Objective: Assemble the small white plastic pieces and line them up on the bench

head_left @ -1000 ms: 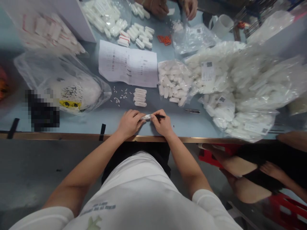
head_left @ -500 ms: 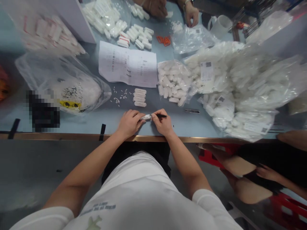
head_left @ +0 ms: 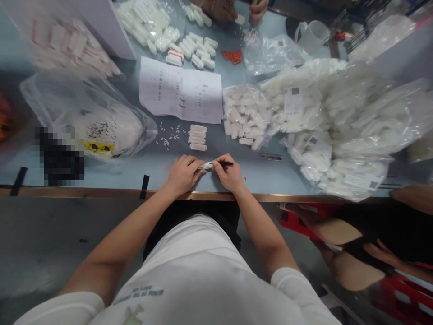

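Observation:
My left hand (head_left: 184, 174) is closed on one end of a small white plastic strip-shaped piece (head_left: 205, 165) with dark marks along it, just above the table's front edge. My right hand (head_left: 230, 174) pinches a thin black pen-like tool (head_left: 226, 163), its tip against the right end of the white piece. Past my hands lies a short stack of similar white pieces (head_left: 198, 137), side by side. Tiny white bits (head_left: 165, 137) are scattered left of that row.
A printed sheet (head_left: 181, 90) lies beyond the row. Bags of white parts (head_left: 245, 113) crowd the right, near a metal cutter-like tool (head_left: 271, 157). A clear bag (head_left: 115, 126) sits left. Across the table, a co-worker's hands (head_left: 259, 11) handle a white piece, near orange parts (head_left: 232, 56).
My hands stay almost in place, with the black tool shifting slightly left. The co-worker's hand across the table has drawn back from the clear bag toward the other hand.

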Tool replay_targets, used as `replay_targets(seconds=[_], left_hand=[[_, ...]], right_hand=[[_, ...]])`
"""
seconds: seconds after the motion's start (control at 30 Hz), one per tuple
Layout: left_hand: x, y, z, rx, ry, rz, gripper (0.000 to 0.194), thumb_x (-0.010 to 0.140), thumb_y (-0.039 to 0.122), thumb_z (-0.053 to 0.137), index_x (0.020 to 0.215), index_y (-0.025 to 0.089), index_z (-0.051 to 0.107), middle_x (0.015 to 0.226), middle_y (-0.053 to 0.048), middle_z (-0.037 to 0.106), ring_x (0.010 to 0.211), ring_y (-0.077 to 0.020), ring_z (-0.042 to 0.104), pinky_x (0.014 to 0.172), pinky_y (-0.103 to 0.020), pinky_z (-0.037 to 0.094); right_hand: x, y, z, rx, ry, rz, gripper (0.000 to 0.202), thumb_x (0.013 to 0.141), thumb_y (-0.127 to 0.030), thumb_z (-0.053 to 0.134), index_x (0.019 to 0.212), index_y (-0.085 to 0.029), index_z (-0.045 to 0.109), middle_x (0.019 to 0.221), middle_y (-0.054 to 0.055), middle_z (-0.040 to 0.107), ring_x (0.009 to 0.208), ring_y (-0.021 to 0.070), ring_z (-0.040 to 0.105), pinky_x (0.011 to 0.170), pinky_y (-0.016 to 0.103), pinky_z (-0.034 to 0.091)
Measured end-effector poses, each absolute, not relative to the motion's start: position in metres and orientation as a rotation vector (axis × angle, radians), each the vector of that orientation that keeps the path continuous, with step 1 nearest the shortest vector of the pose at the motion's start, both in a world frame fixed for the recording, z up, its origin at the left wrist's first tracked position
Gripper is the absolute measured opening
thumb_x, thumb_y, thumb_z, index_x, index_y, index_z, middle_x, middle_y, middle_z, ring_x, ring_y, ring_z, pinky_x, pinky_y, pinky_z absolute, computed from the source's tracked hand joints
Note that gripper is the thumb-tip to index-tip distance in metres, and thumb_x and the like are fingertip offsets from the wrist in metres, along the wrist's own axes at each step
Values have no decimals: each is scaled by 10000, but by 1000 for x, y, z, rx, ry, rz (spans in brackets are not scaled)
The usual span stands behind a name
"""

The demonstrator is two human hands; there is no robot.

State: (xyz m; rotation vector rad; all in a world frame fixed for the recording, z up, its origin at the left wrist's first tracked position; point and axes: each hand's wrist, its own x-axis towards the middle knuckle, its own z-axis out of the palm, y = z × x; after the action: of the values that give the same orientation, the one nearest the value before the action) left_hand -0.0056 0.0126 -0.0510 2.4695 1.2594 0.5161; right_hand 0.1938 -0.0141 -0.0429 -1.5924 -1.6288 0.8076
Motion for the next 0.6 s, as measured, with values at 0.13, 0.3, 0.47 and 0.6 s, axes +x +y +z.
replay_targets(seconds=[0.13, 0.3, 0.47, 0.6], left_hand=[[-6, 13, -51, 2477, 1256, 507, 301, 959, 410, 535, 1106, 213, 708, 1028, -102, 681, 922, -249, 568, 789, -380, 427], [-5, 13, -50, 2453, 1272, 482, 301, 958, 410, 534, 1103, 212, 707, 1039, -109, 678, 930, -251, 570, 805, -388, 430], [-5, 13, -49, 2438, 1267, 482, 295, 955, 406, 534, 1096, 213, 708, 1040, -114, 675, 928, -250, 568, 803, -390, 428], [-5, 13, -50, 2449, 1264, 483, 311, 957, 417, 531, 1099, 205, 709, 1026, -112, 679, 919, -253, 563, 784, -389, 421]], right_hand=[[194, -15, -43, -1592, -1633, 796, 247, 937, -447, 519, 843, -234, 602, 772, -8, 621, 633, 128, 552, 664, 269, 450], [194, -15, -44, -1597, -1634, 768, 271, 936, -468, 516, 832, -233, 603, 770, -5, 613, 621, 128, 536, 636, 269, 446], [193, -15, -42, -1598, -1633, 788, 268, 942, -460, 514, 837, -232, 605, 777, -4, 622, 626, 127, 547, 650, 270, 455], [194, -15, -42, -1581, -1653, 776, 245, 944, -442, 516, 846, -233, 599, 792, 1, 631, 656, 134, 578, 669, 272, 460]])
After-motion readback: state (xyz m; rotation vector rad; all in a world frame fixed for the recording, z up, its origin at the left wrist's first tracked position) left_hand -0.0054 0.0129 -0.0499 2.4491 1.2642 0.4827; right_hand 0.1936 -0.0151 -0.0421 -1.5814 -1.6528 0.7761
